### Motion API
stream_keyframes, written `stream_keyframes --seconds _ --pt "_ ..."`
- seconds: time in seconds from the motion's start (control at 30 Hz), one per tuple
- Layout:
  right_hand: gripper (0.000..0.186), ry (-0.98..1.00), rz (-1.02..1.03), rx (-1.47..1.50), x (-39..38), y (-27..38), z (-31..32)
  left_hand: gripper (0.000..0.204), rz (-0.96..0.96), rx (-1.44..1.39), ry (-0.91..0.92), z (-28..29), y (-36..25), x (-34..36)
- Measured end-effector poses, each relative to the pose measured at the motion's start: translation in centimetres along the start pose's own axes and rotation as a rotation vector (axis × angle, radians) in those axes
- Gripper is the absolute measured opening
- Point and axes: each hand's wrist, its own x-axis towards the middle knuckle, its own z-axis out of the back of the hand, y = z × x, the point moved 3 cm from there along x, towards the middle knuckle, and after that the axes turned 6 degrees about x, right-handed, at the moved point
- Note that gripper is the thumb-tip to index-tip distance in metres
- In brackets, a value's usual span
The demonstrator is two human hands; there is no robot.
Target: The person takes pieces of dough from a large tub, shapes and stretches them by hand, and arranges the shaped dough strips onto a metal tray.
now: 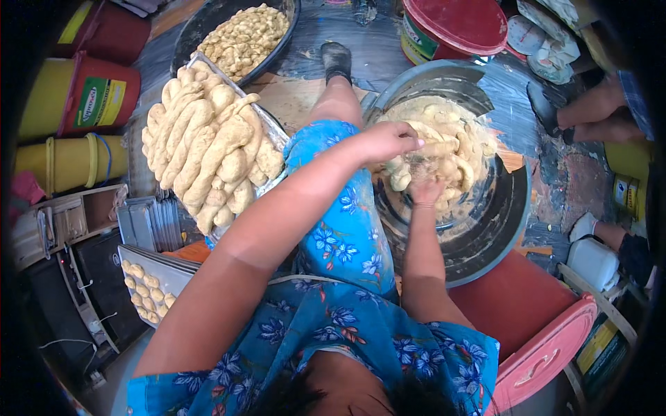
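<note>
A wide dark basin (479,246) with a broken rim holds ropes of crumb-coated dough (472,149) and loose pale crumbs. Over the basin's left side, my left hand (390,141) has its fingers closed at the end of a dough rope (438,148). Just below it, my right hand (424,188) reaches in among the dough and crumbs; its fingers are smeared by motion and partly covered. Left of my knee, a metal tray (267,125) bears a high pile of coated dough ropes (201,139).
Another dark tub (186,43) at the far left holds small dough pieces (246,38). A red lidded bucket (454,28) stands beyond the basin; a red container (527,326) lies near my right elbow. A tray of round dough pieces (147,291) sits at left. Another person's legs (590,114) are at right.
</note>
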Motion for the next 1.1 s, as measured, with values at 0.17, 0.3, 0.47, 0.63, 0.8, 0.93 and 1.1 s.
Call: stream_keyframes --seconds 0.17,0.3,0.47,0.63,0.8,0.93,1.1 --pt "0.040 -0.326 0.185 -0.231 1.4 7.4 0.1 0.043 0.005 0.037 -0.029 0.0 -0.1 -0.1" --pt "0.025 -0.249 0.247 -0.750 2.5 7.6 -0.6 0.046 0.032 -0.041 0.009 -0.2 -0.6 0.0" --pt "0.042 0.156 0.012 -2.310 1.8 -1.4 -0.9 0.045 0.023 -0.014 -0.013 0.2 -0.3 0.0" --pt "0.027 0.218 0.636 -2.717 -1.2 -8.2 4.8 0.041 -0.134 0.017 -0.068 -0.2 1.8 1.0" --pt "0.022 0.282 -0.039 -1.582 0.6 -5.7 8.0 0.045 -0.110 0.047 -0.118 -0.7 0.3 0.5" --pt "0.026 0.095 -0.164 -0.716 -2.9 -4.9 0.6 0.049 -0.092 0.090 -0.127 -0.4 1.4 0.5" --pt "0.034 0.217 -0.251 -0.653 -6.5 -1.6 -7.8 0.081 -0.376 0.441 -0.136 -2.9 1.2 0.7"
